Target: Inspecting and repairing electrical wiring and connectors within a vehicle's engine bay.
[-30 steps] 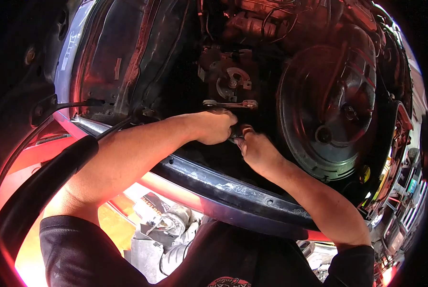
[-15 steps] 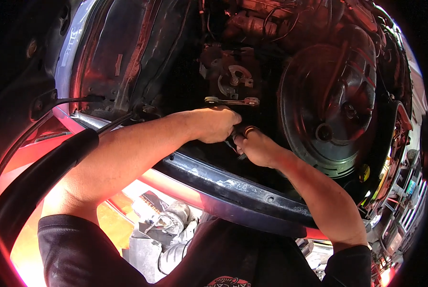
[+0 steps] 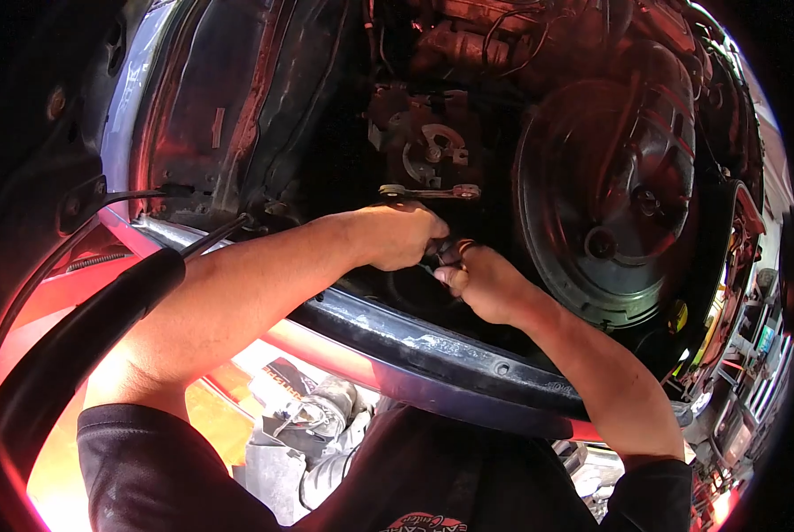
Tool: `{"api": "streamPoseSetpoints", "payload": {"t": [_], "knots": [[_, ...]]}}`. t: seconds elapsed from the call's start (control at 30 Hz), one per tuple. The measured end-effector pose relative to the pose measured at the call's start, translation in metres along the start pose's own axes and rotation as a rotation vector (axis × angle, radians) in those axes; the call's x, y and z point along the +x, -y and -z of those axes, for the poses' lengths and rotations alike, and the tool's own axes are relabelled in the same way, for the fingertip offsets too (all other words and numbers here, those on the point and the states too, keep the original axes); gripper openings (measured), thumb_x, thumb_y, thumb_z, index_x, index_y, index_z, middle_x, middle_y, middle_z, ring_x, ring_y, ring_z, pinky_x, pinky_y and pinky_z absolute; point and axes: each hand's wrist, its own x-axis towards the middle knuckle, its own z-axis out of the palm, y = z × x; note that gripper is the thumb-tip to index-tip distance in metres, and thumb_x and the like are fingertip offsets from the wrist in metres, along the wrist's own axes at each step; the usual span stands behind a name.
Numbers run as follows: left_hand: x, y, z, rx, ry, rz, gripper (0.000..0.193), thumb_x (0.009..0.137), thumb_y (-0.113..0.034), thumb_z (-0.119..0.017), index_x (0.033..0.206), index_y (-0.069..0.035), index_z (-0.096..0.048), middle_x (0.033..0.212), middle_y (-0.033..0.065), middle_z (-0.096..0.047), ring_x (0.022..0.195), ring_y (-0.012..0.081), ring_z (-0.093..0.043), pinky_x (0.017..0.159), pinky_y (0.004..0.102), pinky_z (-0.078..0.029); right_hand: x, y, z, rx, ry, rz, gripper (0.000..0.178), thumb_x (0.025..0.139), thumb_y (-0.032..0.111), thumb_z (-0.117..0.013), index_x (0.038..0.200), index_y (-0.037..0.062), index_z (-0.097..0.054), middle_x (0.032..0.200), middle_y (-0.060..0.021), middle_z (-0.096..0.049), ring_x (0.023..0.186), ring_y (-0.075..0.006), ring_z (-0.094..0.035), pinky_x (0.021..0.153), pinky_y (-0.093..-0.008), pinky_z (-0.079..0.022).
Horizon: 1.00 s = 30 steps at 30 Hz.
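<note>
My left hand reaches in from the left over the open engine bay, its fingers curled closed just below a flat metal bar with rounded ends. What sits in those fingers is hidden. Close beside it on the right, my right hand is closed too, thumb pressed against the fingers. A small dark piece shows between the two hands, too shadowed to name. Beyond the bar lies a mechanism with a curved metal plate.
A large round black housing fills the right of the bay. The front body edge runs under both forearms. A black-sleeved strut slants along the left. Below the edge stand grey ducted parts.
My right hand has turned and shifted slightly right, and the threaded tip that showed below its fingers is out of sight. My left hand has moved slightly down. The bar has stayed put.
</note>
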Motion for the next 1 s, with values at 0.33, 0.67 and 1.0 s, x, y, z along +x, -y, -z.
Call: {"api": "streamPoseSetpoints", "payload": {"t": [0.33,0.67,1.0], "knots": [[-0.005,0.003,0.052,-1.062,-0.203,0.312,0.024,0.089,-0.007,-0.067,0.112,0.000,-0.069,0.111,0.0208,-0.067,0.108,0.0384,-0.067,0.092,0.0426,-0.054,-0.002,0.003,0.006,0.086,0.054,-0.063,0.017,0.101,0.015,-0.060,0.094,-0.0013,-0.060,0.075,-0.0069,-0.059,0.071,-0.0186,-0.059,0.072,-0.0368,-0.050],[-0.003,0.015,0.066,-1.296,0.081,0.320,0.025,0.096,-0.016,-0.066,0.115,-0.001,-0.070,0.115,0.0236,-0.071,0.111,0.0396,-0.067,0.093,0.0446,-0.051,-0.004,0.003,0.004,-0.053,-0.062,-0.087,0.031,0.099,0.014,-0.064,0.117,-0.0060,-0.048,0.083,-0.0099,-0.061,0.073,-0.0194,-0.061,0.073,-0.0370,-0.051],[-0.003,0.015,0.058,-1.427,0.003,0.372,0.030,0.093,-0.015,-0.072,0.118,0.001,-0.069,0.113,0.0230,-0.072,0.109,0.0387,-0.069,0.094,0.0456,-0.052,-0.003,-0.007,0.000,-0.010,-0.167,0.033,0.025,0.096,0.003,-0.058,0.116,-0.0031,-0.044,0.084,-0.0115,-0.061,0.075,-0.0172,-0.060,0.066,-0.0354,-0.049]]}}
